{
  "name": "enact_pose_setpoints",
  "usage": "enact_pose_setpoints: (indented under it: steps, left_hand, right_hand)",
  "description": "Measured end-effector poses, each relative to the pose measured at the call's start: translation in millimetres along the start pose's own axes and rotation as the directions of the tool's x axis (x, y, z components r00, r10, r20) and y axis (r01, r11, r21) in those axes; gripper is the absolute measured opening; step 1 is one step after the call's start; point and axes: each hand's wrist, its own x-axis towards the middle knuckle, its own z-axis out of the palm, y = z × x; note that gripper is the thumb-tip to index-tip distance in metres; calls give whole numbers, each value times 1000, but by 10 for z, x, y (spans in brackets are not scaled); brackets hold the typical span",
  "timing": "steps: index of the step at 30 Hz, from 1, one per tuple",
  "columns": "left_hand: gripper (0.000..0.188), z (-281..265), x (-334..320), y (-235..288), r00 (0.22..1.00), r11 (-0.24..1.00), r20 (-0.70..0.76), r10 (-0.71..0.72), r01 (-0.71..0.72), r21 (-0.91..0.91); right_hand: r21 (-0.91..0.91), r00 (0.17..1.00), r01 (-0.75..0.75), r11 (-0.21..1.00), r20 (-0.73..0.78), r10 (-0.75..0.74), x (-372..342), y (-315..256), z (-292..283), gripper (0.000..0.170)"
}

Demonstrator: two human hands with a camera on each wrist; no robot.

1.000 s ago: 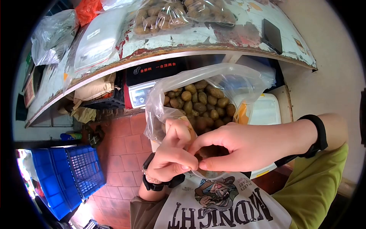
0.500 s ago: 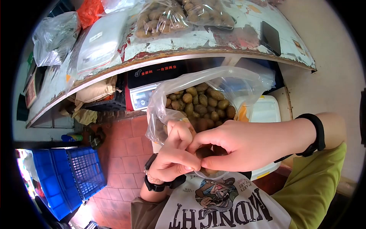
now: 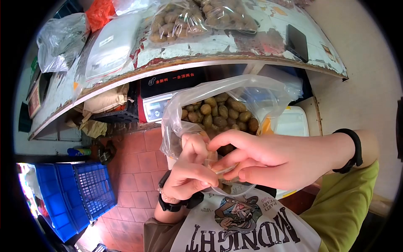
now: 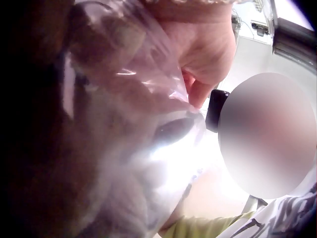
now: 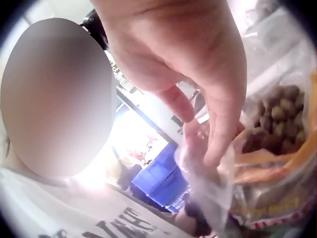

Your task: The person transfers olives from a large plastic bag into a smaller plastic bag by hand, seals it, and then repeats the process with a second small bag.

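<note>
My left hand (image 3: 191, 168) pinches the rim of a small clear plastic bag (image 3: 241, 193) between thumb and fingertip, held close to the shirt. Inside the small bag lie brown oval, olive-like fruits (image 3: 226, 187), partly covered by the fingers; a dark one shows through the plastic in the left wrist view. Over the bag's mouth, my right hand (image 3: 268, 161) reaches in from the right, fingers loosely bent and spread from the thumb, fingertips at the rim. Just beyond both hands stands a large clear bag (image 3: 178, 101) full of greenish-brown fruits (image 3: 222, 111).
A shelf (image 3: 235, 46) with peeling paint crosses above, carrying filled fruit bags (image 3: 180, 23), a stack of flat bags (image 3: 111, 50) and a phone (image 3: 297, 42). Below it sits a scale (image 3: 154, 110). A white lidded box (image 3: 294, 119) is at right, blue crates (image 3: 63, 193) at left.
The right thumb and fingers have spread apart, and the brown fruits that showed between them are gone from there. The left hand keeps its pinch on the small bag's rim.
</note>
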Motion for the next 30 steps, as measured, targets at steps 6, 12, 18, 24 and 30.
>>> enact_pose_setpoints:
  steps: [6,12,18,24,30]
  left_hand:
    - [16,-28,25,32,999,997,-6,-49,49,57]
    - [17,-64,87,26,999,997,-2,-37,37,65]
    - [17,-111,111,18,999,976,33,-16,23,-216]
    - [15,-94,126,37,995,995,101,-22,32,-96]
    - [13,-81,104,50,996,993,89,-5,-5,115]
  right_hand:
    - [-658,977,189,729,52,-207,-198,148,-131,10]
    - [-814,955,218,539,64,-289,-337,264,-162,11]
    - [-947,881,150,285,-3,-473,-531,142,-51,14]
    - [-952,884,104,288,-44,-465,-550,289,-131,13]
    - [-831,885,281,480,30,-465,-396,347,-347,11]
